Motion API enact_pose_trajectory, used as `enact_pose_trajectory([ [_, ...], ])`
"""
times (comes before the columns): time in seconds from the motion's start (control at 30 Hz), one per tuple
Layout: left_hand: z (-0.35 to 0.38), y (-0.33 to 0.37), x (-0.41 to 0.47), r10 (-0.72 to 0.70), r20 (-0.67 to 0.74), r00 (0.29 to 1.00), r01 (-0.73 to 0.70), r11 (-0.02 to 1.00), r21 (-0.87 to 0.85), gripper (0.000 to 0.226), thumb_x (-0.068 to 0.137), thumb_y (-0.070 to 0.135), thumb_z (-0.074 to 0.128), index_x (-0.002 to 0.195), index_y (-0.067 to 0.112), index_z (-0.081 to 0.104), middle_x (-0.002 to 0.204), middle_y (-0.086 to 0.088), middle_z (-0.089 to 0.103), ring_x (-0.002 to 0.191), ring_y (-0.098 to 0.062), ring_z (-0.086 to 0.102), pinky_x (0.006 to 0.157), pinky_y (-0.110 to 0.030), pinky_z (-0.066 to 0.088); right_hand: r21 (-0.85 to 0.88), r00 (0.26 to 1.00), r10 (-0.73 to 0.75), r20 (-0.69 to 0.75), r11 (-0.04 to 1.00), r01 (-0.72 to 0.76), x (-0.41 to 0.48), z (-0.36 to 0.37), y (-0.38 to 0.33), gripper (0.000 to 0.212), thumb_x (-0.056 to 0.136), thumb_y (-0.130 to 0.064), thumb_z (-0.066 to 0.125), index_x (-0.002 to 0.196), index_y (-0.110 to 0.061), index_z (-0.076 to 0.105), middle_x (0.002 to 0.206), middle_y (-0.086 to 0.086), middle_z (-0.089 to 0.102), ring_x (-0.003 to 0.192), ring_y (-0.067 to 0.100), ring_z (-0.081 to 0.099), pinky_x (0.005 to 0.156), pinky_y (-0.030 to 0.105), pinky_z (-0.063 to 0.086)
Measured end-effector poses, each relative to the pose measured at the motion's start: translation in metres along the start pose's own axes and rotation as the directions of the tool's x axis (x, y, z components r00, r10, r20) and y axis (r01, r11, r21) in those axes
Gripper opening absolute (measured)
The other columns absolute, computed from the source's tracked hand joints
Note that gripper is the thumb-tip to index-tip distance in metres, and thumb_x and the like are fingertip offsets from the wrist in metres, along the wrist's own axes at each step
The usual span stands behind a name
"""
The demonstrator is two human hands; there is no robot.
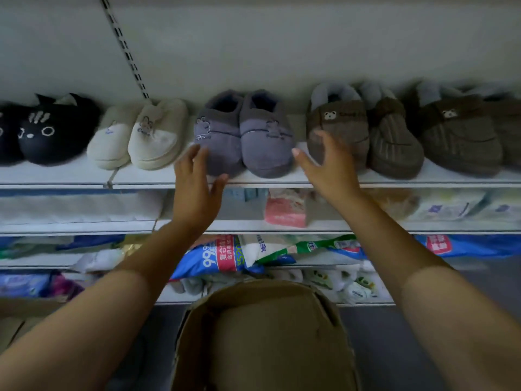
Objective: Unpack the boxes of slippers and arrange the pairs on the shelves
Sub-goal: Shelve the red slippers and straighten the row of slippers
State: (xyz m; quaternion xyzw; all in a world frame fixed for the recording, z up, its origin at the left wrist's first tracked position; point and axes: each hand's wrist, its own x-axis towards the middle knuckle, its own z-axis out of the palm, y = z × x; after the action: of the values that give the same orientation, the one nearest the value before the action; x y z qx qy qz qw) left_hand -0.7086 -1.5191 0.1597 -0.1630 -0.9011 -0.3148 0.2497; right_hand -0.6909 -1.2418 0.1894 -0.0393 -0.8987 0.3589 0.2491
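Roughly late-stage, I'd judge. The grey pair [245, 136] is on the top shelf [310, 180], toes out, slippers side by side. Left hand [194, 190] is just left of it and right hand [324, 165] just right, both with fingers spread and gripping nothing (contact with the grey pair: can't tell).

Count on that shelf: 5 pairs.
- Left of the grey pair: 1 cream pair [138, 136], then 1 black cat pair [42, 131].
- Right of it: nearer brown pair [363, 131], then farther brown pair [462, 131], cut off by the frame edge.
- Below the grey pair: 1 cardboard box [265, 334], open, no slippers visible inside, so probably little is left from this box.
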Motion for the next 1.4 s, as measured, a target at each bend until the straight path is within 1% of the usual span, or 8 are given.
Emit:
enact_pose_trajectory([
  [0.17, 0.055, 0.121, 0.021, 0.098, 0.159, 0.982, -0.087, 0.993, -0.079, 0.068, 0.093, 0.039, 0.066, 0.149, 0.006, 0.043, 0.154, -0.017, 0.041, 0.139, -0.035, 0.039, 0.113, -0.046, 0.039, -0.227, 0.975, -0.015, -0.221, 0.973, -0.036, 0.008, -0.091, 0.065, 0.060, 0.088, -0.059, 0.058, 0.132, -0.017, 0.057, 0.139, 0.010, 0.052, 0.129, 0.034, 0.043, 0.104, 0.044, 0.041],
  [0.33, 0.115, 0.180, 0.051, -0.097, 0.433, 0.896, 0.206, 0.955, -0.213, 0.097, 0.081, 0.074, 0.060, 0.158, 0.027, 0.023, 0.161, -0.012, 0.031, 0.147, -0.034, 0.032, 0.119, -0.052, 0.034, -0.150, 0.935, 0.345, 0.078, 0.932, -0.331, 0.018, -0.118, 0.121, 0.095, 0.079, -0.076, 0.060, 0.155, -0.031, 0.025, 0.161, 0.009, 0.023, 0.146, 0.038, 0.020, 0.119, 0.049, 0.025],
  [0.63, 0.134, 0.164, 0.034, -0.183, 0.369, 0.911, 0.228, 0.970, -0.082, 0.081, 0.093, 0.043, 0.068, 0.158, 0.014, 0.030, 0.164, -0.017, 0.024, 0.150, -0.035, 0.028, 0.121, -0.046, 0.030, -0.235, 0.963, 0.202, 0.177, 0.959, -0.158, 0.022, -0.109, 0.127, 0.089, 0.080, -0.068, 0.064, 0.150, -0.025, 0.030, 0.156, 0.009, 0.030, 0.139, 0.036, 0.028, 0.111, 0.044, 0.032],
  [0.87, 0.122, 0.166, 0.050, -0.180, 0.525, 0.832, 0.242, 0.969, -0.051, 0.083, 0.098, 0.047, 0.059, 0.162, 0.020, 0.014, 0.169, -0.012, 0.007, 0.150, -0.039, 0.027, 0.122, -0.048, 0.027, -0.166, 0.906, 0.300, 0.298, 0.951, -0.260, 0.030, -0.118, 0.116, 0.107, 0.066, -0.085, 0.058, 0.153, -0.032, 0.026, 0.156, 0.007, 0.038, 0.137, 0.035, 0.043, 0.111, 0.048, 0.040],
  [1.03, 0.118, 0.166, 0.054, -0.189, 0.545, 0.817, 0.283, 0.954, -0.094, 0.082, 0.095, 0.044, 0.064, 0.159, 0.016, 0.022, 0.164, -0.017, 0.021, 0.146, -0.041, 0.033, 0.118, -0.052, 0.033, -0.114, 0.952, 0.283, 0.118, 0.956, -0.270, 0.000, -0.142, 0.116, 0.069, 0.088, -0.052, 0.065, 0.141, -0.013, 0.048, 0.139, 0.014, 0.056, 0.126, 0.033, 0.054, 0.099, 0.035, 0.045],
  [1.1, 0.116, 0.181, 0.046, -0.203, 0.435, 0.877, 0.272, 0.957, -0.101, 0.070, 0.094, 0.039, 0.066, 0.151, 0.011, 0.037, 0.156, -0.018, 0.036, 0.140, -0.040, 0.041, 0.113, -0.050, 0.039, -0.098, 0.966, 0.257, -0.013, 0.961, -0.257, -0.010, -0.161, 0.122, 0.054, 0.093, -0.038, 0.067, 0.136, -0.010, 0.053, 0.132, 0.017, 0.060, 0.122, 0.033, 0.056, 0.097, 0.035, 0.044],
  [1.23, 0.123, 0.248, 0.031, -0.080, 0.172, 0.982, 0.104, 0.986, -0.133, 0.055, 0.093, 0.036, 0.067, 0.138, 0.008, 0.051, 0.144, -0.016, 0.047, 0.130, -0.033, 0.045, 0.105, -0.043, 0.042, -0.102, 0.953, 0.180, -0.242, 0.972, -0.210, -0.011, -0.213, 0.161, 0.049, 0.088, -0.043, 0.063, 0.122, -0.008, 0.060, 0.121, 0.016, 0.063, 0.115, 0.035, 0.058, 0.099, 0.044, 0.047],
  [1.4, 0.176, 0.342, 0.033, 0.011, 0.363, 0.932, 0.089, 0.962, -0.258, 0.071, 0.094, 0.044, 0.066, 0.151, 0.011, 0.039, 0.151, -0.011, 0.046, 0.138, -0.026, 0.043, 0.113, -0.035, 0.036, -0.100, 0.925, 0.237, -0.297, 0.956, -0.277, 0.023, -0.282, 0.239, 0.059, 0.086, -0.052, 0.058, 0.125, -0.008, 0.061, 0.129, 0.018, 0.059, 0.122, 0.037, 0.050, 0.107, 0.037, 0.035],
])
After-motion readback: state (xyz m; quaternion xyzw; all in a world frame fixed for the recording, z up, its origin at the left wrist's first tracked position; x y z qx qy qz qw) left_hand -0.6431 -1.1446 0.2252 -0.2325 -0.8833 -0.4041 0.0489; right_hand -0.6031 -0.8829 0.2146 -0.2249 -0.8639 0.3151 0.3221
